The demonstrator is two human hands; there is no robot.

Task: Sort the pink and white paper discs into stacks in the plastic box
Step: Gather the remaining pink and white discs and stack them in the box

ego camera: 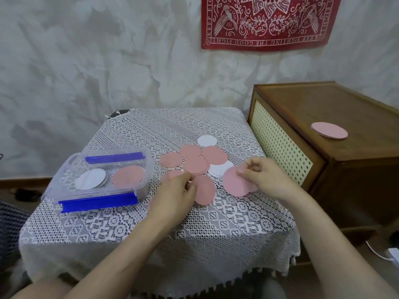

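Note:
A clear plastic box with blue clips stands at the table's left. Inside it lie a white disc stack and a pink disc stack. Several loose pink discs and two white discs are spread over the lace cloth to the box's right. My left hand pinches the edge of a pink disc near the pile's front. My right hand holds a small bunch of pink discs, lifted slightly at the pile's right.
A lace cloth covers the small table. A wooden cabinet stands close on the right, with a pink disc stack on top. A red banner hangs on the wall behind.

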